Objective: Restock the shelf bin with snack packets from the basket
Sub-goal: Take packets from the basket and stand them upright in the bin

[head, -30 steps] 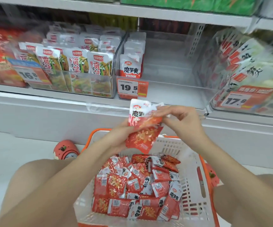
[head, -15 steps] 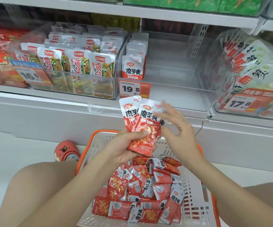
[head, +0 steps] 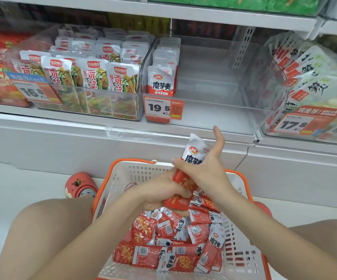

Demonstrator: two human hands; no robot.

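Note:
A small stack of red and white snack packets (head: 192, 156) is held upright over the basket (head: 242, 247). My left hand (head: 163, 194) grips the stack's lower end. My right hand (head: 206, 170) wraps the stack from the right, its thumb raised. The white basket with an orange rim holds several more of the same packets (head: 175, 239), lying loose. On the shelf above stands the clear shelf bin (head: 220, 114), with one row of matching packets (head: 160, 83) at its left side and a 19.5 price tag in front.
A clear bin of green and white packets (head: 90, 77) sits left of the target bin. Another bin of white packets (head: 313, 83) is on the right. My bare knees flank the basket, and a red shoe (head: 78, 184) rests on the floor at left.
Both hands have dropped lower with the packets, closer to the basket. The fanned packets have been squared into one stack, and my right hand has closed around them.

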